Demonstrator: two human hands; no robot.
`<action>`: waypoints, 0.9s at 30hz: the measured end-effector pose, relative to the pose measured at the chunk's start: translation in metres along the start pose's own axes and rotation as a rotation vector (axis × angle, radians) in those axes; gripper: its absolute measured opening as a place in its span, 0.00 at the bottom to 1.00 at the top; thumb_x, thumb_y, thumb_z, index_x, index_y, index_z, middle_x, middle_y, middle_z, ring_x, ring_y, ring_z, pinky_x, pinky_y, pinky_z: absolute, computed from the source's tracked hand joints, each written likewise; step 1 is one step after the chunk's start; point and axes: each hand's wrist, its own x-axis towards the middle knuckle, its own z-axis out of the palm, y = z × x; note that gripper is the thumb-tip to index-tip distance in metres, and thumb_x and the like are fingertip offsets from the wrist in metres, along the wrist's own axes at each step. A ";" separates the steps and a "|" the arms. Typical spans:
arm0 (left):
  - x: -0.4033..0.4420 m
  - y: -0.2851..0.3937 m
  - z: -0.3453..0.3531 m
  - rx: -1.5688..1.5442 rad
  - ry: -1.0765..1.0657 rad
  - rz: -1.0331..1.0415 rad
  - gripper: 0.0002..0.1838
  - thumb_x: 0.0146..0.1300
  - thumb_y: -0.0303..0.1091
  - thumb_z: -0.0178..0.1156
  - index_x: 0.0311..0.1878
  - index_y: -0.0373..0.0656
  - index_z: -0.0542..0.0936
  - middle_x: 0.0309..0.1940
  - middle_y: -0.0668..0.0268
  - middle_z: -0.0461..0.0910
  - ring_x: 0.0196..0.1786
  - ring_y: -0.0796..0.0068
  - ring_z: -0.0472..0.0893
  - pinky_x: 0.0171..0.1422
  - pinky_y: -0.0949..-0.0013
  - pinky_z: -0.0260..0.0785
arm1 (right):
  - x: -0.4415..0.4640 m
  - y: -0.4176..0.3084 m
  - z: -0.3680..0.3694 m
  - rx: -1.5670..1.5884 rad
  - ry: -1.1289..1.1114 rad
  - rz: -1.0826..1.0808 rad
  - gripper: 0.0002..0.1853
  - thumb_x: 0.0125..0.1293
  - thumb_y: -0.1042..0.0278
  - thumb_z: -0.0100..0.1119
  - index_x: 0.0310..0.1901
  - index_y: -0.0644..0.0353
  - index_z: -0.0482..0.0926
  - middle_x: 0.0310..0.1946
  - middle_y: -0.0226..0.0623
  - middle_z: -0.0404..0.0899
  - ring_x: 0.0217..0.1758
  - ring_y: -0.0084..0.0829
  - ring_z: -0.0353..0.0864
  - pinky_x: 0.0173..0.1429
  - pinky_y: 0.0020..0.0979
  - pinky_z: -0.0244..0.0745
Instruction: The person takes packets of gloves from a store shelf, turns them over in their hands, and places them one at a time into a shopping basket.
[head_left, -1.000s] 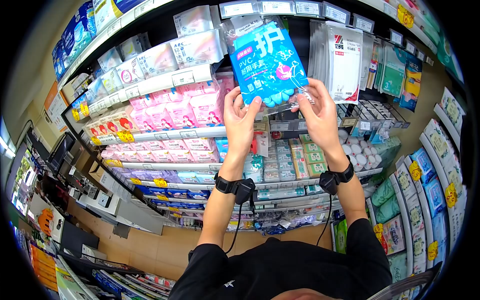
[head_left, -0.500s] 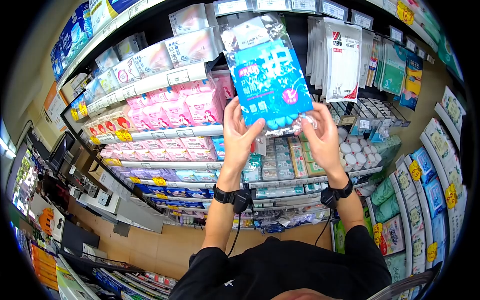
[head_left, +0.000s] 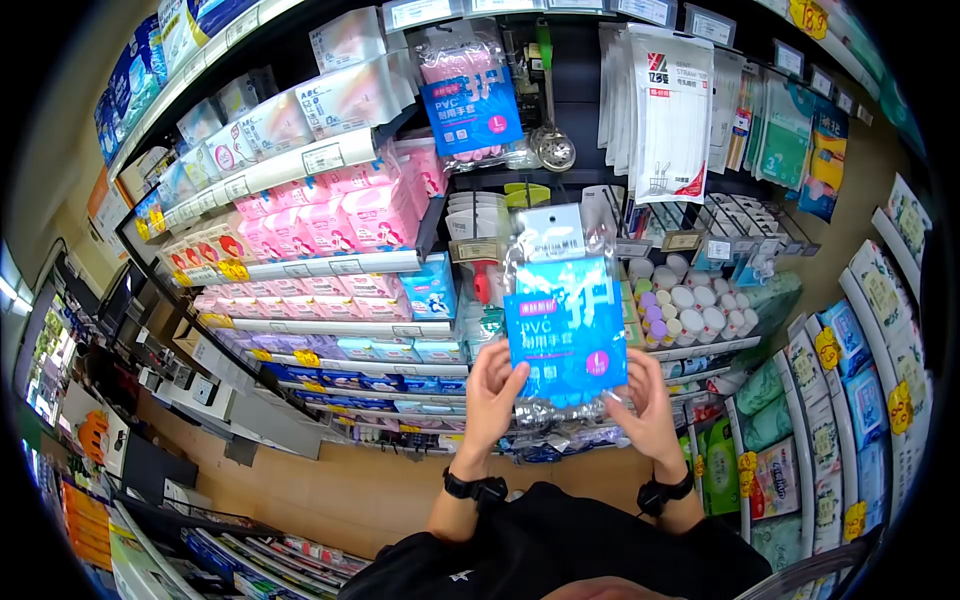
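Note:
A clear packet of PVC gloves (head_left: 567,335) with a blue label and a pink L mark is held upright in front of my body. My left hand (head_left: 492,392) grips its lower left edge, thumb on the front. At the lower right edge, my right hand (head_left: 643,400) pinches the plastic between thumb and fingers. Behind and above it, a similar pack of pink gloves (head_left: 470,95) hangs on the rack. Beside that pack hangs a slotted metal ladle (head_left: 552,145) with a green handle.
White packs (head_left: 672,115) hang to the right of the ladle. Pink packs (head_left: 377,217) fill shelves on the left. Lidded round tubs (head_left: 697,310) stand on the right of the facing shelf. Another shelf (head_left: 850,400) with blue packs curves along the right side.
Both hands have lowered the glove packet toward my body, and its glare has lessened. The hanging pink gloves and the ladle behind it now show.

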 end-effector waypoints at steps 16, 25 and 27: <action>-0.106 -0.024 0.072 -0.073 0.022 -0.066 0.19 0.69 0.17 0.59 0.61 0.32 0.69 0.57 0.55 0.77 0.57 0.72 0.80 0.58 0.71 0.75 | -0.091 -0.022 -0.054 0.120 0.086 0.023 0.34 0.65 0.85 0.59 0.71 0.66 0.58 0.59 0.44 0.71 0.57 0.29 0.76 0.62 0.31 0.72; -0.165 -0.018 0.125 -0.066 0.049 -0.093 0.17 0.72 0.20 0.57 0.61 0.32 0.70 0.56 0.56 0.78 0.57 0.74 0.79 0.59 0.71 0.73 | -0.149 -0.042 -0.090 0.046 0.058 0.083 0.25 0.68 0.84 0.58 0.66 0.68 0.69 0.52 0.37 0.73 0.53 0.24 0.78 0.58 0.27 0.74; -0.179 -0.022 0.134 -0.051 0.066 -0.101 0.16 0.73 0.22 0.56 0.61 0.32 0.70 0.55 0.58 0.79 0.56 0.75 0.79 0.59 0.72 0.73 | -0.161 -0.045 -0.097 0.065 0.054 0.111 0.24 0.68 0.84 0.59 0.66 0.68 0.69 0.52 0.37 0.73 0.54 0.24 0.78 0.58 0.27 0.74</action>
